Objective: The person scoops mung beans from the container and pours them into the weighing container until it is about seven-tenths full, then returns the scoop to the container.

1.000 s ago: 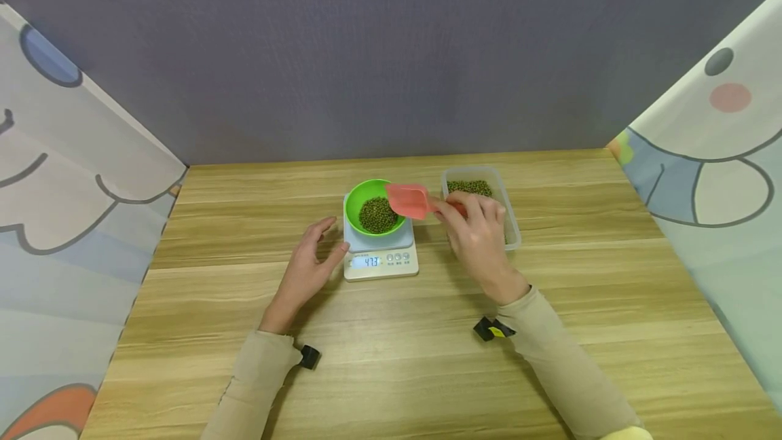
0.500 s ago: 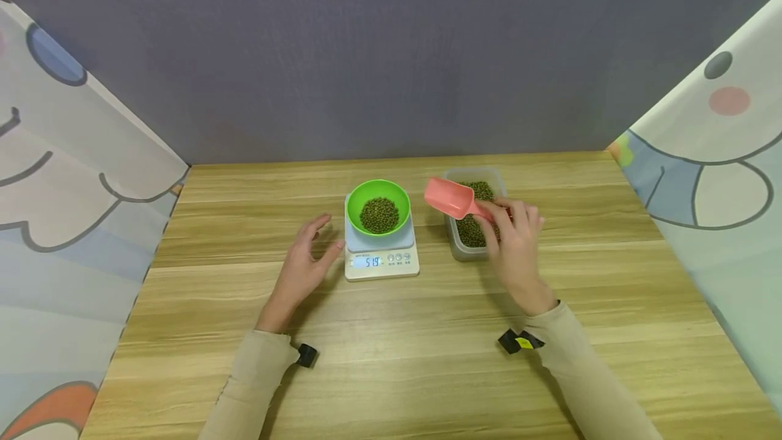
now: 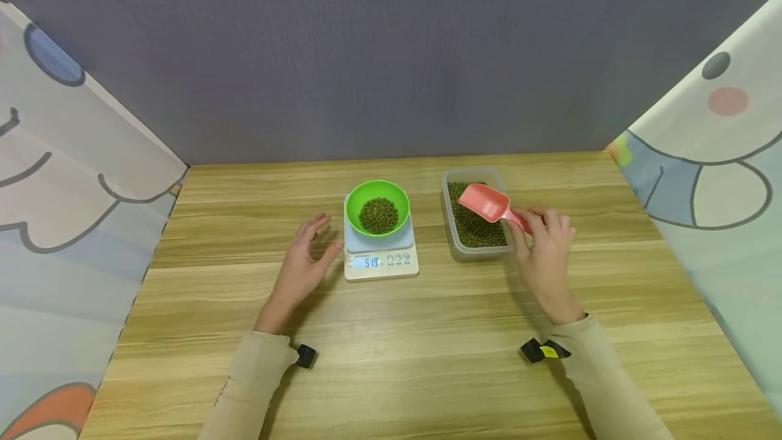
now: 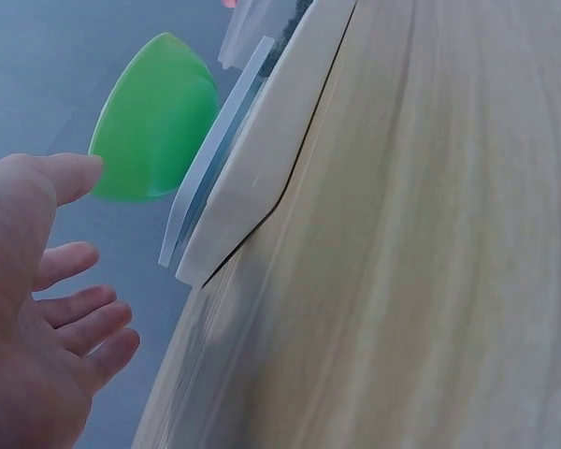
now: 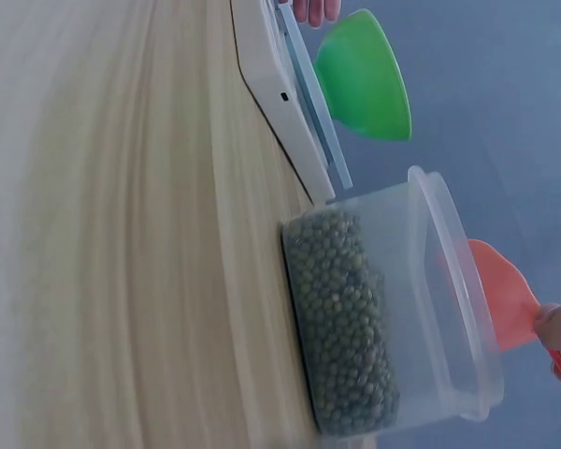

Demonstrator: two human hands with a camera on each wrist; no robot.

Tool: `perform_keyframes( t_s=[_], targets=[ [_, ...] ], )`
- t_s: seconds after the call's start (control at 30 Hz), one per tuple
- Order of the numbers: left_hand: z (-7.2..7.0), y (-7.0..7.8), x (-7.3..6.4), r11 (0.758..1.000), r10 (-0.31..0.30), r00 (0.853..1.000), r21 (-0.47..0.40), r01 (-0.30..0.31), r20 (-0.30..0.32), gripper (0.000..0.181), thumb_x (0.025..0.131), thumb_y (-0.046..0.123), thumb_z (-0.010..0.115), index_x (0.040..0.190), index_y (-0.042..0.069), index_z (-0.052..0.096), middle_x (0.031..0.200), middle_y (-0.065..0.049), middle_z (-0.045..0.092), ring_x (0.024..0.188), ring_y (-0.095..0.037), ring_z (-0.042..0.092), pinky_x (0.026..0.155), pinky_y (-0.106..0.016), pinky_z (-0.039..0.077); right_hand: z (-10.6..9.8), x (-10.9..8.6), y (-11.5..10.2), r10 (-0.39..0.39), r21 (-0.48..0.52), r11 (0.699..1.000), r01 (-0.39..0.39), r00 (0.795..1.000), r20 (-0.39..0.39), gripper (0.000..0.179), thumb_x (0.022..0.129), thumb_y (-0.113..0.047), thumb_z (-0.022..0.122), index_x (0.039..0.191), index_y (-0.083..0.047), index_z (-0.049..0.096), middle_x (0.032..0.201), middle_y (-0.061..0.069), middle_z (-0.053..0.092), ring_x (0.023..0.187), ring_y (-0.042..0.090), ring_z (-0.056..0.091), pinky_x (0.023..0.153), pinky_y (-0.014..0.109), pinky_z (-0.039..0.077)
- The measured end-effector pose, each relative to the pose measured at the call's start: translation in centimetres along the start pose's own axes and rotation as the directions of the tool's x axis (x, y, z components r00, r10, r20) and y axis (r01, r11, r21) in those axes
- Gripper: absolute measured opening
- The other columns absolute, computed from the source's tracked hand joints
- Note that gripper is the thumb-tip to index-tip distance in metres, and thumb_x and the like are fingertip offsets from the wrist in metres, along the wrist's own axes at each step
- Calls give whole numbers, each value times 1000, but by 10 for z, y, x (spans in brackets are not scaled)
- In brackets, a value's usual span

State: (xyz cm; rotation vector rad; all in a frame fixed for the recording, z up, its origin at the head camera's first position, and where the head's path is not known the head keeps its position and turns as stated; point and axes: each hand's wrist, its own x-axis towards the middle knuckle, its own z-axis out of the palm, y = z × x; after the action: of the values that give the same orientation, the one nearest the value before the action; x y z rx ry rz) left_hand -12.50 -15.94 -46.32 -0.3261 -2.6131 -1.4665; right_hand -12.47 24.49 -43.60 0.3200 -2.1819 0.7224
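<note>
My right hand (image 3: 542, 250) pinches the handle of a pink scoop (image 3: 487, 202), whose bowl hangs over a clear plastic container (image 3: 449, 223) of green mung beans (image 3: 476, 229). In the right wrist view the scoop (image 5: 501, 292) shows just above the container's rim, and the beans (image 5: 341, 327) fill its lower part. A bright green bowl (image 3: 369, 189) with a small heap of mung beans (image 3: 378, 216) sits on a white kitchen scale (image 3: 381, 270) reading 51.9. Beside the scale's left edge, my left hand (image 3: 302, 270) holds nothing, its fingers spread and slightly bent near the bowl (image 4: 159, 122).
Wood-grain table (image 3: 391, 352) lies under everything, with a grey partition (image 3: 391, 60) rising along its back edge. Cartoon-printed cloth (image 3: 73, 223) covers the left side, and a similar cloth (image 3: 715, 175) the right.
My right hand has drawn the scoop rightward from the green bowl to above the container. The scale's reading rose from 47.3 to 51.9. My left hand has barely moved.
</note>
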Motion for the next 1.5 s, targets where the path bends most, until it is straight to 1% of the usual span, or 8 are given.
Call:
perform_keyframes(
  t_s=[0.13, 0.2, 0.23, 0.43, 0.47, 0.67, 1.07, 1.5],
  targets=[
    [0, 0, 0, 1000, -5, 1000, 7, 5, 3, 61, 97, 17, 72, 149, -4, 47, 157, -26, 42, 144, -42, 42, 117, -58, 39, -3, -4, 4, 23, -2, 1000, -23, 999, 24, 26, 81, -3, 83, 105, 5, 75, 96, 23, 61, 84, 42, 44, 79, 34, 23],
    [0, 0, 0, 1000, -3, 1000, 9, 3, 2, 60, 97, 17, 72, 148, -4, 47, 157, -26, 42, 143, -42, 42, 117, -58, 40, -3, -5, 4, 27, -3, 1000, -27, 999, 34, 29, 77, 2, 84, 104, 5, 75, 95, 22, 61, 84, 42, 45, 79, 33, 22],
    [0, 0, 0, 1000, -1, 1000, 10, 1, 1, 60, 97, 17, 72, 148, -4, 48, 157, -26, 42, 143, -42, 43, 117, -58, 40, -4, -6, 5, 24, -10, 1000, -24, 999, 47, 26, 81, -4, 84, 104, 5, 75, 95, 22, 61, 84, 42, 45, 78, 34, 22],
    [0, 0, -1, 1000, -6, 1000, 13, 6, 4, 60, 98, 18, 72, 148, -4, 48, 156, -25, 43, 143, -42, 43, 117, -57, 41, -7, -5, 3, 37, -55, 998, -30, 992, 122, 25, 82, -4, 84, 103, 7, 75, 94, 22, 62, 81, 38, 44, 74, 33, 20],
    [0, 0, -1, 1000, -7, 1000, 13, 7, 6, 60, 98, 18, 72, 149, -4, 48, 156, -25, 43, 143, -42, 44, 117, -57, 41, -7, -4, 3, 46, -64, 997, -38, 990, 132, 29, 77, 3, 86, 102, 7, 75, 94, 22, 62, 81, 38, 44, 74, 33, 20],
    [0, 0, -1, 1000, -4, 1000, 11, 3, 12, 60, 98, 18, 72, 149, -3, 47, 156, -26, 44, 141, -42, 45, 116, -58, 41, -6, -1, 1, 68, -108, 993, -47, 977, 200, 25, 81, 1, 84, 103, 9, 75, 95, 25, 63, 83, 41, 46, 72, 41, 24],
    [1, -1, -1, 1000, 1, 1000, 16, -1, 24, 59, 100, 19, 69, 149, -3, 47, 156, -26, 44, 142, -42, 44, 117, -58, 40, 5, 10, -4, 78, -136, 990, -44, 964, 255, 23, 83, -3, 84, 99, 10, 75, 91, 28, 65, 83, 46, 53, 70, 52, 34],
    [2, 0, -1, 1000, -15, 999, 4, 15, 38, 60, 100, 19, 68, 150, -3, 45, 157, -25, 43, 143, -42, 43, 118, -58, 38, 15, 15, -8, 121, -156, 985, -78, 950, 287, 25, 83, -5, 84, 101, 10, 75, 89, 26, 65, 79, 42, 51, 70, 48, 32]
  ],
)
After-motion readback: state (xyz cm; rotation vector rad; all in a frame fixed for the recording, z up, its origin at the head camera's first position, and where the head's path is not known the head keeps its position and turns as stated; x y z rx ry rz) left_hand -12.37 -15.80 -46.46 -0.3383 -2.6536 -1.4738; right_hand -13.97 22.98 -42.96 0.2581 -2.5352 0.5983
